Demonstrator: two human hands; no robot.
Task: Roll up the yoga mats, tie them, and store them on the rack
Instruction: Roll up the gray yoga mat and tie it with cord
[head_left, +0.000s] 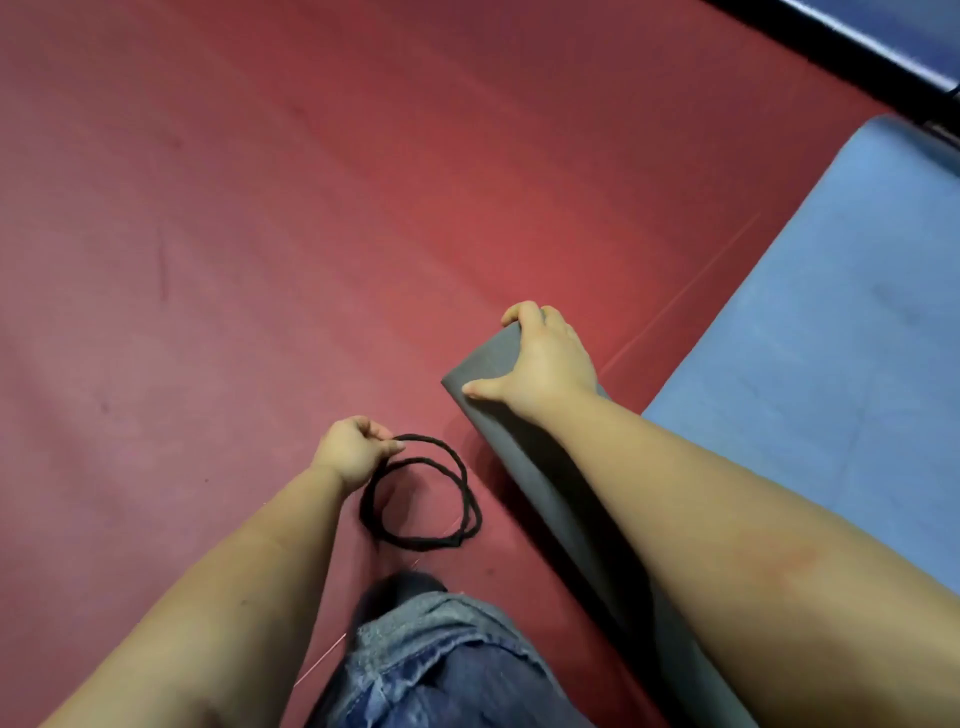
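The left hand (353, 449) pinches a black cord (423, 493) between thumb and curled fingers; the cord hangs in a double loop just above or on the red floor (260, 208) — which of the two cannot be told. How many turns the loop has, and where its ends lie, is hard to make out where the strands cross at the lower right.

The right hand (545, 358) grips the far end of a rolled grey yoga mat (524, 467), fingers curled over the top edge and thumb pressed flat on its side. The fingertips are hidden behind the roll. The mat runs back toward the person, and the right forearm covers much of its length; its near end is cut off at the bottom edge.

Just beside it to the right lies a flat blue mat (831, 338), cut off by the frame. A denim trouser leg (441, 670) and a dark shoe tip — blurred — show below.
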